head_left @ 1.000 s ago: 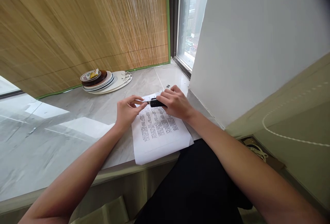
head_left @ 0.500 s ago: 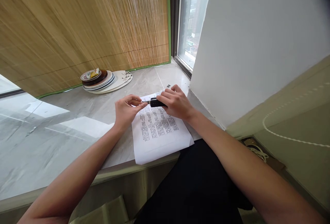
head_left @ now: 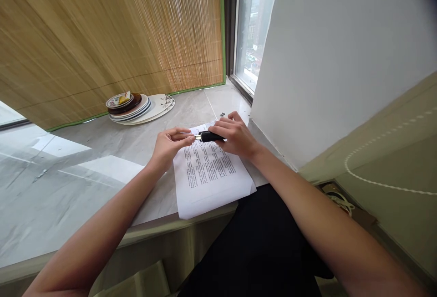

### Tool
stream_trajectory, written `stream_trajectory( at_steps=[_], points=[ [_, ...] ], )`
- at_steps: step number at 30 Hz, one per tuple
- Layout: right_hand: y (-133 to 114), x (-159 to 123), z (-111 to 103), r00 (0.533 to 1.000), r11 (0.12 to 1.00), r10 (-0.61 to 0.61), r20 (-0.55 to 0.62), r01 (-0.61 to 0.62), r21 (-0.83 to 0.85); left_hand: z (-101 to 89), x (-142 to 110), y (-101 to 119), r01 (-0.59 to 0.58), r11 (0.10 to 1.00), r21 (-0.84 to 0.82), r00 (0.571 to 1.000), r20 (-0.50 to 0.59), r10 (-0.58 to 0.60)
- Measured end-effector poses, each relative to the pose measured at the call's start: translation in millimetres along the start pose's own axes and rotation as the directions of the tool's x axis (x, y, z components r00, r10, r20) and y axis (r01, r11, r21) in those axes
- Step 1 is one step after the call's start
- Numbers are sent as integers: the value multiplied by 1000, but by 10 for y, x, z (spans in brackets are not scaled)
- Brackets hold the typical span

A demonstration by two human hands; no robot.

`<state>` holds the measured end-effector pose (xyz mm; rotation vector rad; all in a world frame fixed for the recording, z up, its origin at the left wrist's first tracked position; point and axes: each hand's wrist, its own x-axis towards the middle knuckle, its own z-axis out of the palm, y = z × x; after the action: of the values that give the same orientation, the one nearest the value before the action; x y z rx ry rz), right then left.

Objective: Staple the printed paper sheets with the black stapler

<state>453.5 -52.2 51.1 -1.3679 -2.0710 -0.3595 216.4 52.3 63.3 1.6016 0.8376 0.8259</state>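
Observation:
A black stapler [head_left: 210,136] lies across the grip of my right hand [head_left: 235,135], whose fingers wrap over its top and far end. From its left end juts a narrow pale metal piece [head_left: 198,137]. My left hand [head_left: 172,144] pinches the tip of that piece between thumb and fingers. Under both hands a printed sheet of paper [head_left: 211,187] lies on the stone sill, its near edge hanging over the front. Beyond my right hand rest two small dark strips [head_left: 222,114], too small to make out well.
A stack of plates [head_left: 131,112] and an oval platter [head_left: 160,105] stand at the back left, before a bamboo blind [head_left: 119,33]. The window [head_left: 252,37] and a white wall [head_left: 324,60] border the sill [head_left: 112,142] on the right. A beaded cord [head_left: 375,186] hangs at right.
The stapler has turned slightly, and the pale metal piece at its left end shows more clearly. My left hand has shifted a little to the right and its fingers are closer together.

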Motion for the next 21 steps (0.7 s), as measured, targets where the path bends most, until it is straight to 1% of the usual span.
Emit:
stream_trajectory(
  at_steps=[4,8,10,14,16,18,21],
  points=[
    [40,-14,-7,999,999,33,-16,-32,26,-26,29,-41,41,997,-67,999,24,-39],
    [59,-26,-17,998,997,60,-13,-60,45,-28,34,-35,67,994,-92,997,40,-63],
    [71,-32,-14,996,995,82,-23,-81,50,-28,28,-13,64,993,-100,997,57,-59],
    [94,-37,1,990,990,130,-52,-127,65,-32,12,36,48,988,-144,990,136,-28],
    [98,-38,3,988,987,143,-54,-138,78,-27,5,47,39,985,-168,988,155,-13],
    [90,-35,2,989,987,137,-48,-132,94,-18,3,40,38,984,-172,988,155,-11],
    [46,-20,-5,998,990,58,-19,-55,127,-4,8,1,32,990,-134,987,158,-11]
  ],
)
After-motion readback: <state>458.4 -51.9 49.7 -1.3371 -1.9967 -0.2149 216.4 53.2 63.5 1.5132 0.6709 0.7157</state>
